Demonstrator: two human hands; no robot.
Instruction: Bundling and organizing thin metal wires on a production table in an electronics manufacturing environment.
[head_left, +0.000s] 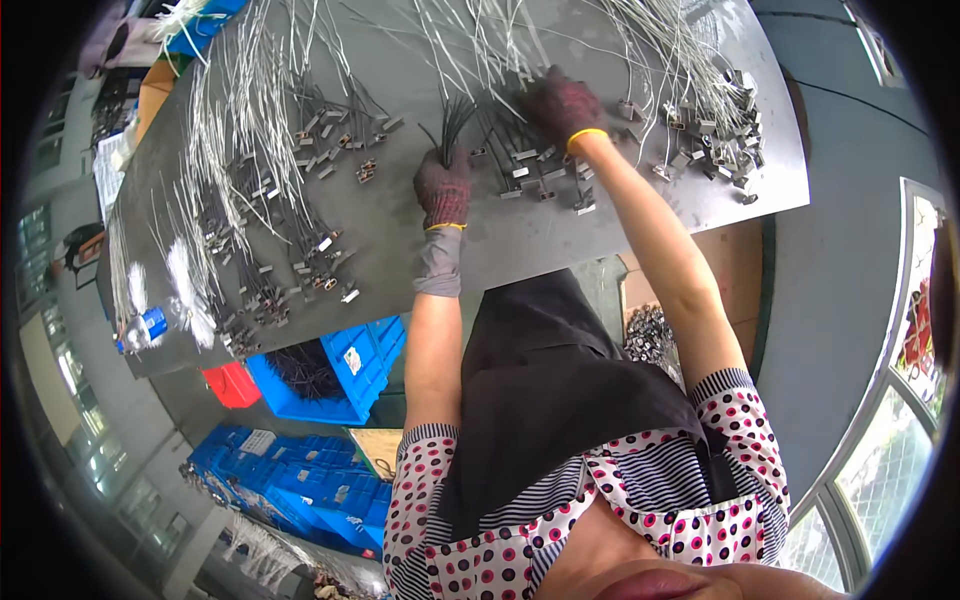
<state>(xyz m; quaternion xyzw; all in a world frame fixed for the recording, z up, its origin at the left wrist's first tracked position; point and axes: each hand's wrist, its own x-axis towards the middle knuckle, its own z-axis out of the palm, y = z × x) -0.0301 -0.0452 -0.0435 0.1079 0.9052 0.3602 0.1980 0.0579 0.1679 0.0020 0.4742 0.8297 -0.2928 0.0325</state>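
Wires (452, 122): a thin bunch of dark wires, standing up out of the left fist, near the middle of the desk, fanning out toward 12 o'clock.
Left hand (444, 187): in a dark knit glove with a yellow cuff; grip closed tight around the lower end of the wires; a grey sleeve covers the wrist below it.
Right hand (562, 105): gloved the same way, at 1 o'clock from the left hand; it lies palm down on loose wires on the desk, fingers curled over them; whether the grip has closed on any cannot be told.
Connectors (545, 178): small metal-ended pieces on short dark leads, scattered between the two hands and just below the right hand.
Desk (400, 225): grey top, tilted in the view, covered in spread wires.
Left piles (262, 215): silver wires with dark plugs, at 9 o'clock from the left hand, well apart from it.
Right pile (715, 125): heaped metal connectors with silver wires, at 3 o'clock from the right hand.
Bottle (143, 326): clear plastic, blue label, at the desk's near-left edge.
Crates (335, 365): blue, under the desk at 7 o'clock; one holds dark wires.
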